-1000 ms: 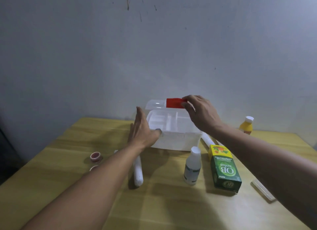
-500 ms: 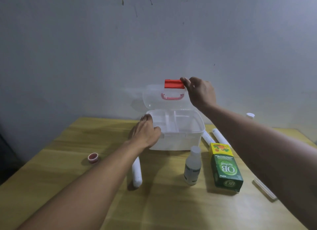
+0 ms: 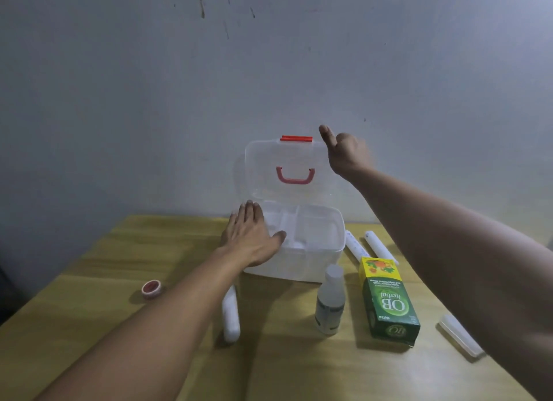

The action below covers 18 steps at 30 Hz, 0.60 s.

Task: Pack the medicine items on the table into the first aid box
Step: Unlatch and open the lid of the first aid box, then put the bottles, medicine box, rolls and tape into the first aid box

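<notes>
The white first aid box [image 3: 317,251] stands at the table's back with its clear lid [image 3: 263,173] raised upright; a red latch [image 3: 296,138] tops the lid and a pink handle [image 3: 295,176] shows through it. My left hand [image 3: 251,239] lies flat on the box's left rim, holding nothing. My right hand [image 3: 344,152] sits just right of the lid's top corner, thumb up, apart from the latch. Around the box lie a green OB herbal carton [image 3: 387,305], a clear bottle [image 3: 329,302], a white roll [image 3: 230,314], two white tubes [image 3: 368,246] and a small red-and-white tape roll [image 3: 151,288].
A flat clear strip [image 3: 460,335] lies near the right edge of the wooden table [image 3: 89,296]. The grey wall [image 3: 149,101] rises directly behind the box. My right forearm crosses above the table's right side.
The lid swung from nearly flat to fully upright. My right hand let go of the red latch and now sits beside it. My left hand slid onto the box's rim.
</notes>
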Each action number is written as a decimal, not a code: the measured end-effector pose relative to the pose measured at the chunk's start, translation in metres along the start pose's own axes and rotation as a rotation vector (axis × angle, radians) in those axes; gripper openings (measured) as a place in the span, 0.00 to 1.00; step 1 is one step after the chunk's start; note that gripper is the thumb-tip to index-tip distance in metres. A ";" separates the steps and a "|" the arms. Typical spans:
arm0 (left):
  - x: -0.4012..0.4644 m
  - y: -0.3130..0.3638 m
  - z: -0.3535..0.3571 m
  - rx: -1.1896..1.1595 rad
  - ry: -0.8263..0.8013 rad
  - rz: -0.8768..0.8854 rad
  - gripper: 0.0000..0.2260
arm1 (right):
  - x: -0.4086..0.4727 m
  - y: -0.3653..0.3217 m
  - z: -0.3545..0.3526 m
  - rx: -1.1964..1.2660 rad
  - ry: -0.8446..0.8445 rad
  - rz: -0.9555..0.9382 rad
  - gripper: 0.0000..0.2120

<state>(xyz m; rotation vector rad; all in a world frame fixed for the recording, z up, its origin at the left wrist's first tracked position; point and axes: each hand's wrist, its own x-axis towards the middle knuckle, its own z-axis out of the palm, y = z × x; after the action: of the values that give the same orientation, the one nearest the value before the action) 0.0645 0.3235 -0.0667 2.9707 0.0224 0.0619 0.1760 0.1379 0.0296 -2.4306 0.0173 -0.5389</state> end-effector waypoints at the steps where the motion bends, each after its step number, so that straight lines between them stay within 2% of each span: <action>1: 0.000 0.001 -0.002 -0.008 -0.005 -0.008 0.40 | 0.003 0.006 0.003 0.047 0.005 0.006 0.30; 5: 0.003 0.006 -0.006 0.050 0.030 -0.006 0.43 | 0.005 0.027 0.019 0.287 -0.069 0.027 0.23; 8: 0.008 0.007 -0.006 0.082 0.048 -0.003 0.41 | 0.000 0.036 0.023 0.335 -0.117 0.038 0.21; 13: 0.013 0.004 0.001 0.101 0.015 -0.002 0.37 | -0.026 0.041 0.002 0.180 -0.194 0.044 0.21; 18: 0.017 -0.001 0.004 0.038 -0.054 0.028 0.34 | -0.071 0.058 -0.034 -0.079 -0.502 0.205 0.10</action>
<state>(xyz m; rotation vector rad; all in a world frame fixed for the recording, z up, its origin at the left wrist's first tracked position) 0.0813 0.3242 -0.0700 3.0099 -0.0249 -0.0151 0.1048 0.0824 -0.0072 -2.5370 0.0764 0.1716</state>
